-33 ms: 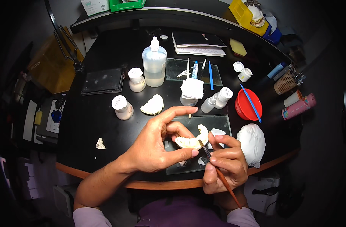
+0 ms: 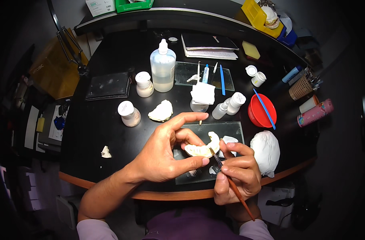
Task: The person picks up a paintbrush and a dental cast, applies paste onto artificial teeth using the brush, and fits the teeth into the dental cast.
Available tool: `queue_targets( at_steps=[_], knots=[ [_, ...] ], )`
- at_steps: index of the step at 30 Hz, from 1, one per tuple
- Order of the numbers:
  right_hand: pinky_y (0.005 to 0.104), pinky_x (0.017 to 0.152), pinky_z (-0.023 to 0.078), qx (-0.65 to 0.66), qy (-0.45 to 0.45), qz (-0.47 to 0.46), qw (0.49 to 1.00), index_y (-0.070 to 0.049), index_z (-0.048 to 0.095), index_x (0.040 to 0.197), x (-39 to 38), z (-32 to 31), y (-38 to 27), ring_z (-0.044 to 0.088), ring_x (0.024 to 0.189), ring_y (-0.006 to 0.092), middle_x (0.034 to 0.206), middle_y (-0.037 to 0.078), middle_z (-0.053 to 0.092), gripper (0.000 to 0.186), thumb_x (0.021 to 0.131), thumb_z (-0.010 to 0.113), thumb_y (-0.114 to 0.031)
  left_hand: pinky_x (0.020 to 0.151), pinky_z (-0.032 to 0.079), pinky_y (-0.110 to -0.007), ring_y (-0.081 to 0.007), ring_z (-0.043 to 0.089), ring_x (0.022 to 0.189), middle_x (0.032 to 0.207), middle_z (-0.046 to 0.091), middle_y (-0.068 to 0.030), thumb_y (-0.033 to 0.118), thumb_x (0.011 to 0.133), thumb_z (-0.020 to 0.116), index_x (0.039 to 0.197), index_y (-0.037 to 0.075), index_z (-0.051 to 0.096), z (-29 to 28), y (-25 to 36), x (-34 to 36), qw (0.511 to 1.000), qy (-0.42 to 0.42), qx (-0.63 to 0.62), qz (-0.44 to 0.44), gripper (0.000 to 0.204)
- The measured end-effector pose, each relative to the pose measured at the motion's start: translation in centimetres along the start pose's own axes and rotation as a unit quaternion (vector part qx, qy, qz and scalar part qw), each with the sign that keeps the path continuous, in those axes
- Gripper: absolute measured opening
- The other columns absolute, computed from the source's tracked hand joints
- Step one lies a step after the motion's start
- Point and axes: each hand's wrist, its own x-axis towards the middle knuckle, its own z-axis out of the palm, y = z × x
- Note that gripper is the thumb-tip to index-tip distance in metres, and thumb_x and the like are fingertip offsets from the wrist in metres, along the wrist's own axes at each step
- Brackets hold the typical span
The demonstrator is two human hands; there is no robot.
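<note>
My left hand holds a cream, horseshoe-shaped dental model between thumb and fingers, its index finger stretched out above. A thin brush with a reddish-brown wooden handle is pinched in my right hand. Its dark tip touches the front of the model's curve, or is very close to it. Beneath both hands lies a glass slab, partly hidden, with white scraps of material on it. Just right of the right hand sits a rounded white lump that looks like wrapped plaster.
Behind the hands stand a large dropper bottle, small lidded jars and a paper-topped container. A red bowl with a blue spatula across it is at right. Further back are a second glass plate and notebooks.
</note>
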Motion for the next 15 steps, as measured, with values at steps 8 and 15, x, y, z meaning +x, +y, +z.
queue_targets(
  at_steps=[8,15],
  knots=[
    [0.047,0.102,0.065,0.021,0.013,0.007,1.0,-0.002,0.065,0.104,-0.13,0.12,-0.01,0.066,0.12,0.0355,0.101,0.013,0.065,0.022,0.084,0.069,0.006,0.1,0.048,-0.03,-0.0107,0.068,0.102,0.1,0.076,-0.0069,-0.005,0.084,0.086,0.158,-0.002,0.04,-0.12,-0.05,-0.05,1.0,-0.004,0.0,-0.003,0.087],
    [0.0447,0.101,0.065,0.004,0.011,0.002,1.0,-0.004,0.067,0.105,-0.06,0.0,-0.01,0.067,0.118,0.0348,0.102,0.012,0.065,0.026,0.081,0.072,0.007,0.098,0.049,-0.03,-0.0112,0.069,0.1,0.1,0.076,-0.0075,-0.004,0.085,0.085,0.159,-0.002,0.039,-0.05,-0.02,-0.03,1.0,-0.006,0.003,0.003,0.087]
  ],
)
